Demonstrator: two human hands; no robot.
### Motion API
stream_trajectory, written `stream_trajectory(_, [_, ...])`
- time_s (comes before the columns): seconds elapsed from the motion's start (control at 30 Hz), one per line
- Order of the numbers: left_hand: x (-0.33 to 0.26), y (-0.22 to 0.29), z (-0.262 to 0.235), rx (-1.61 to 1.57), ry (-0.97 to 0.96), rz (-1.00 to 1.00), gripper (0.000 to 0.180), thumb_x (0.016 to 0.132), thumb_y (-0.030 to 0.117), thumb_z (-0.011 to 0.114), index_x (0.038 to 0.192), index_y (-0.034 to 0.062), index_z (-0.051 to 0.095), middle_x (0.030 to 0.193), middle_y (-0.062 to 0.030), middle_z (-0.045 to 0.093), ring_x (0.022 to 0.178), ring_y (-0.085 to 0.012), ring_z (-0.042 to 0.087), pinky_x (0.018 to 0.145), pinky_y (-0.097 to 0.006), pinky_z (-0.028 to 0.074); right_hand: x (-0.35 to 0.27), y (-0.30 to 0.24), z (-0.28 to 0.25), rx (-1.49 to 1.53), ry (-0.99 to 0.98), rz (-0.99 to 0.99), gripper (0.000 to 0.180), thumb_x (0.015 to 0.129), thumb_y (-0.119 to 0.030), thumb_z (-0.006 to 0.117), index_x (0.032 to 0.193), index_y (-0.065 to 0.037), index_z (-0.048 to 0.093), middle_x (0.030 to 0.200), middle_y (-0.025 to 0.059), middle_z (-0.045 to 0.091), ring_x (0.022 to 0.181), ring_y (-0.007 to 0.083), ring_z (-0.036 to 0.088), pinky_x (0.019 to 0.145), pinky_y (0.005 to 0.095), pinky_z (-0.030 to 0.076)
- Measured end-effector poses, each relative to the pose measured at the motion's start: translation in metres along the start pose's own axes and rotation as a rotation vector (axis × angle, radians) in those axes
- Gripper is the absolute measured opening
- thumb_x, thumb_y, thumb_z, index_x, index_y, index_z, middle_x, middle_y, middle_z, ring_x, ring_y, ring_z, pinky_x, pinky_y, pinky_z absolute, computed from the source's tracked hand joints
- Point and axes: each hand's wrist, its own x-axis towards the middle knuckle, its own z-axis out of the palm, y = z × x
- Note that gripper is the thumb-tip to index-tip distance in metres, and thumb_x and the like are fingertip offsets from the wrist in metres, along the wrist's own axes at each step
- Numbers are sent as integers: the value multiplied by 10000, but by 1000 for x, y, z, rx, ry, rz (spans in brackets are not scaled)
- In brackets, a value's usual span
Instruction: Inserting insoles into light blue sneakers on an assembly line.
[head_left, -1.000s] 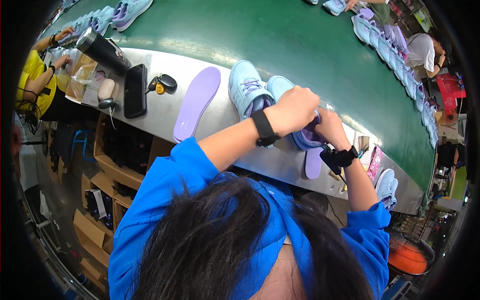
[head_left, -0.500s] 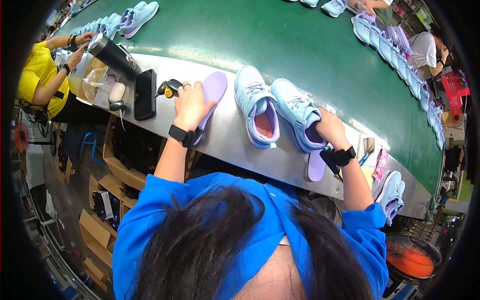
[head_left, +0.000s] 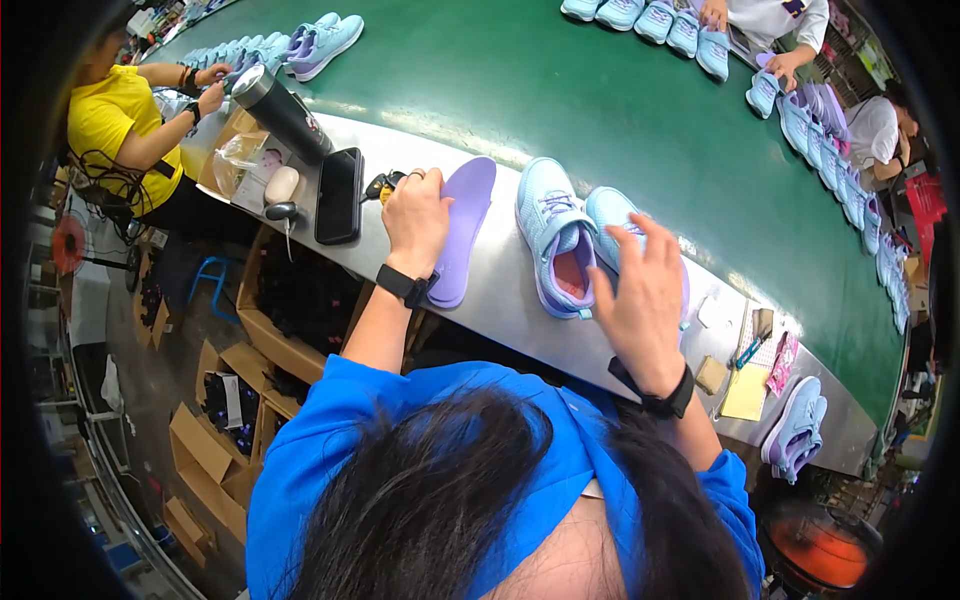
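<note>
My left hand has its fingers curled at the left edge of a purple insole, its thumb against it. What looks like a second insole edge shows along its right side. To the right, a light-blue sneaker with purple laces stands toe away from me, reddish inside its opening. Its mate, another light-blue sneaker, stands beside it. Over that one hovers my right hand, fingers spread, holding nothing and hiding most of the shoe.
Left on the metal ledge are keys, a phone, a black tumbler and a mouse-like object. A yellow pad and another pair of sneakers lie right. Sneakers line the green table; co-workers handle some.
My right hand has come out of the right sneaker and opened above it. The purple insole by that shoe no longer shows. My left hand's fingers have curled in. The whole view has shifted.
</note>
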Motion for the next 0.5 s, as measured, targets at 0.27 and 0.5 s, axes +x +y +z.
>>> stream_trajectory(0.27, [3,72,-106,-1237,-555,-227,158,872,4,639,993,-2,538,894,-38,583,756,-93,645,585,-225,527,-9,-30,6,874,-136,98,614,698,-204,828,1124,-14,430,1145,172,503,1015,314,527,893,391,455])
stream_trajectory(0.5, [-30,99,-51,-1687,-806,-58,309,846,105,739,1082,47,548,1000,-57,583,937,-161,609,829,-316,495,-24,10,-9,869,50,426,450,799,-183,736,1058,-51,392,961,70,452,816,165,462,714,291,425])
